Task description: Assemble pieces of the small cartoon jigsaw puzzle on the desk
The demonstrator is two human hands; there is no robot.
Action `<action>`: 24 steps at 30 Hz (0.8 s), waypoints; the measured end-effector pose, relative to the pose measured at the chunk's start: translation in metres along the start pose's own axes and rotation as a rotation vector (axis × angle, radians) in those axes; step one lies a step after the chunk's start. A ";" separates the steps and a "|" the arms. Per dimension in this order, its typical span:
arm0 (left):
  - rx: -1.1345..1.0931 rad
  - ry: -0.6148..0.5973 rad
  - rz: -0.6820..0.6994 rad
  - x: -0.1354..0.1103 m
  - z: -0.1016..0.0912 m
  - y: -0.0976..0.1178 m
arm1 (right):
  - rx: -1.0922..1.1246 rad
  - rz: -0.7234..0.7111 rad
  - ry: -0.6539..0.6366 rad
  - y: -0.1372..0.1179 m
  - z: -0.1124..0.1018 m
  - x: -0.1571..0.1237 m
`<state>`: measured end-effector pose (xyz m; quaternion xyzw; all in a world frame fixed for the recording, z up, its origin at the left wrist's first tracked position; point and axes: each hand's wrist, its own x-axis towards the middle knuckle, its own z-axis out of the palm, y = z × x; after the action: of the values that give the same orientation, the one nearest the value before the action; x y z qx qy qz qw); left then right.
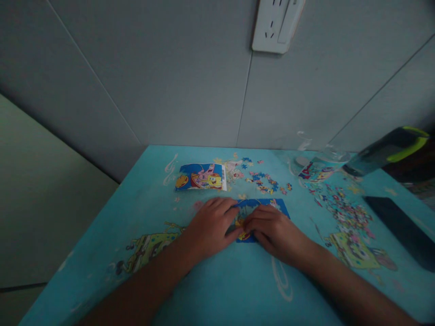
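Observation:
A small jigsaw puzzle [278, 206] with a blue border lies flat on the table, partly covered by both hands. My left hand [214, 224] rests at its left edge, fingers stretched out and thumb apart, touching the puzzle. Over the puzzle's middle, my right hand [273, 226] is bent with fingers pressed together, their tips down on the surface; whatever they hold is hidden. Just beyond lies a printed picture card [200, 176] with cartoon figures. Loose puzzle pieces [265, 182] are scattered behind the puzzle.
More loose pieces [350, 210] lie in a heap at the right. Behind them is a clear plastic container [326, 165]. A dark bottle [390, 149] with a yellow-green strap and a black flat phone-like slab [401, 231] are farther right. The wall holds a socket [277, 27].

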<state>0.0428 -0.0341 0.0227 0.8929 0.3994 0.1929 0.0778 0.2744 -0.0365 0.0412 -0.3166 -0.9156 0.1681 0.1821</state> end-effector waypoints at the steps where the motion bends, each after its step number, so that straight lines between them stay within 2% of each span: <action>1: 0.001 0.006 0.001 0.000 0.000 0.000 | -0.003 -0.003 -0.001 -0.001 -0.001 0.001; 7: 0.004 0.010 -0.011 -0.001 0.001 0.000 | -0.018 -0.024 0.011 -0.003 -0.004 0.002; 10: 0.004 0.016 -0.005 0.000 0.001 0.000 | -0.025 0.034 0.168 0.006 -0.010 -0.003; 13: 0.003 0.010 0.008 0.000 0.000 -0.001 | -0.023 0.214 0.390 0.022 -0.020 -0.009; 15: 0.003 0.009 0.009 0.000 -0.001 -0.001 | -0.057 0.323 0.456 0.033 -0.026 -0.012; 20: 0.010 0.015 0.007 0.000 -0.001 0.000 | -0.107 0.428 0.406 0.062 -0.027 -0.008; 24: 0.017 0.010 0.002 0.001 0.001 -0.001 | -0.121 0.420 0.216 0.079 -0.024 0.018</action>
<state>0.0431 -0.0330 0.0218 0.8929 0.4005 0.1940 0.0679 0.3130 0.0389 0.0331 -0.5266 -0.8133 0.1122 0.2207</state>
